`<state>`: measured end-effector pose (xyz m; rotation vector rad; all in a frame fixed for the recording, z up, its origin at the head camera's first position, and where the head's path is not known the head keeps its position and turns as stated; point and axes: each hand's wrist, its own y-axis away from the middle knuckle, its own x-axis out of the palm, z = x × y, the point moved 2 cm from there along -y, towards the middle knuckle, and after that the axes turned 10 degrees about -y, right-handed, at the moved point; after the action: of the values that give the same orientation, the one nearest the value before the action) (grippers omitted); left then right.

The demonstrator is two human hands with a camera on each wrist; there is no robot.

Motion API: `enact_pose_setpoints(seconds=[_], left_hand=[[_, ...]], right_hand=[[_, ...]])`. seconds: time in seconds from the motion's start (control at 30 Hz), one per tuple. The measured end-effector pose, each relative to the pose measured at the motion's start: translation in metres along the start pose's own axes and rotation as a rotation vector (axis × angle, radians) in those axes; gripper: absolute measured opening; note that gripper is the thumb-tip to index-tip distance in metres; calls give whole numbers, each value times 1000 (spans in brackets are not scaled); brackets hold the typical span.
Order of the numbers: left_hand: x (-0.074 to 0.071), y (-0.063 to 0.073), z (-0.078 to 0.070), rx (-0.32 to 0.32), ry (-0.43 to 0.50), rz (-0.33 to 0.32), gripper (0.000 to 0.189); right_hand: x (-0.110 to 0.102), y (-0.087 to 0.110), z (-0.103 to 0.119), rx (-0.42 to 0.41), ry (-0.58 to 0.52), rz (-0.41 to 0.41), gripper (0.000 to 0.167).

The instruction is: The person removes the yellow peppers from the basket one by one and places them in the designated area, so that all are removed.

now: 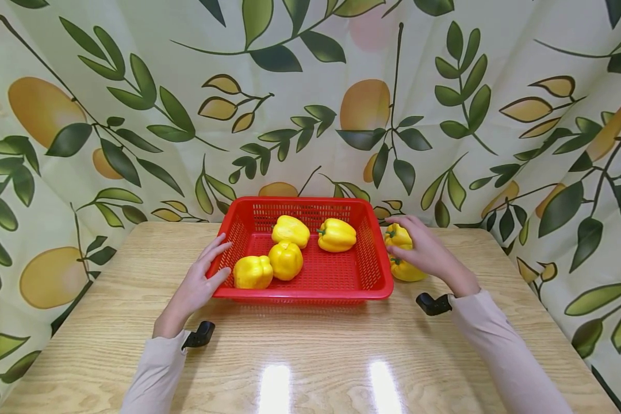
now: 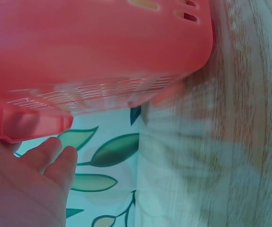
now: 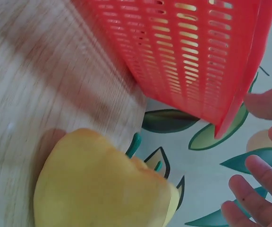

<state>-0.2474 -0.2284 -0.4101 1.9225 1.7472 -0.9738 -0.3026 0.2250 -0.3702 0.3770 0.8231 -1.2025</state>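
Observation:
A red plastic basket (image 1: 318,293) stands on the wooden table with several yellow bell peppers in it, one of them a pepper (image 1: 337,235) with a green stem. My left hand (image 1: 199,286) is at the basket's left rim, fingers spread and loosely extended over its edge. In the left wrist view its fingers (image 2: 63,163) show right by the red rim. My right hand (image 1: 423,248) is beside the right rim with fingers apart, its thumb (image 3: 263,105) right at the rim. Below that hand, two yellow peppers (image 1: 406,271) sit on the table outside the basket, partly hidden by it.
The light wooden table (image 1: 310,351) extends in front of the basket. Behind it and at both sides hangs a curtain (image 1: 310,86) printed with leaves and fruit. A black wrist camera (image 1: 200,334) is on the left sleeve, another black camera (image 1: 432,304) on the right.

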Motion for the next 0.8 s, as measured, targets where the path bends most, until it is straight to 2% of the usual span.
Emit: enact_pose_setpoints(seconds=[0.8], left_hand=[[0,-1,2,13,3,0,55]], right_hand=[[18,-28,18,-80,39,26,55]])
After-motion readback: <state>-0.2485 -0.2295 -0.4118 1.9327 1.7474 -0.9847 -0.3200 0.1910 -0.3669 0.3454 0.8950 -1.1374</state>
